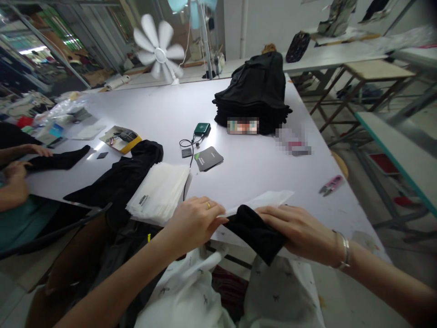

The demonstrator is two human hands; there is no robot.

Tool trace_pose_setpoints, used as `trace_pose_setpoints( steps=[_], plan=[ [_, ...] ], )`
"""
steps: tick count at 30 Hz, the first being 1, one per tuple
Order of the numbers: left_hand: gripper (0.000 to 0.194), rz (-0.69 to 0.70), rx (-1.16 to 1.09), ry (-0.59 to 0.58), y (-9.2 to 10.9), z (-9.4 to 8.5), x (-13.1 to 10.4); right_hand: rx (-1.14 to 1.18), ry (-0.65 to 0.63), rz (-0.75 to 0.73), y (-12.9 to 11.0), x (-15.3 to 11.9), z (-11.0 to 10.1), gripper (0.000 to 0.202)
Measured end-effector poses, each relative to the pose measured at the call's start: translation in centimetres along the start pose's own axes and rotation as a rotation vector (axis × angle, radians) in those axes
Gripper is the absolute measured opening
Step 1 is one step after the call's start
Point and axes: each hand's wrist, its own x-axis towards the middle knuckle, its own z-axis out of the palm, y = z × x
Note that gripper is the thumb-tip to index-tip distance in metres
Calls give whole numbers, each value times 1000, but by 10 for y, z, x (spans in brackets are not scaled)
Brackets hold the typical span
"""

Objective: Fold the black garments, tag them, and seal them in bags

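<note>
At the front edge of the table, my left hand (pixel 196 217) is closed in a pinch on the edge of a translucent white plastic bag (pixel 269 199). A folded piece of black fabric (pixel 254 233) is gripped by my right hand (pixel 298 228), its fingers lying over the fabric and the thumb hidden. The fabric's left corner meets the bag's edge beside my left fingertips. Whether the fabric is inside the bag or in front of it, I cannot tell. Left of my hands lies a stack of similar white bags (pixel 159 189) with small printed labels.
Black garments (pixel 252 86) are piled at the back right. Pink thread snips (pixel 331 185) lie near the right edge. Grey cards (pixel 209 158), a green device (pixel 202 129) with a cable and an open box (pixel 120 139) are mid-table. At left, a co-worker's hands (pixel 18 175) hold black fabric.
</note>
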Motion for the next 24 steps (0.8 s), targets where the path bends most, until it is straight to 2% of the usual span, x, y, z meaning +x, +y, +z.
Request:
trace_pose_setpoints(
  steps=[3,5,9,10,12,13,15,17,20,22,24],
  plan=[
    [20,95,94,18,-3,0,14,-134,21,7,3,12,5,63],
    [23,128,220,98,-12,-1,19,-150,46,29,4,17,7,64],
    [29,141,460,236,-38,10,8,12,156,95,12,8,5,61],
    [29,121,497,223,-43,18,1,73,182,122,16,1,5,60],
    [27,90,530,114,-48,38,-13,200,238,208,24,-18,7,54],
    [26,96,524,24,-48,50,-20,262,270,289,28,-28,9,48],
    [27,114,464,-130,-42,73,-30,429,353,539,34,-47,12,36],
    [26,56,365,-184,-35,89,-32,705,463,857,34,-61,14,34],
    [27,-103,192,-177,-30,95,-20,1158,629,1219,26,-69,15,38],
    [31,-178,127,-173,-33,93,-6,1317,703,1338,19,-69,16,40],
    [32,-198,98,-190,-38,92,6,1386,720,1394,14,-68,20,40]
  ],
)
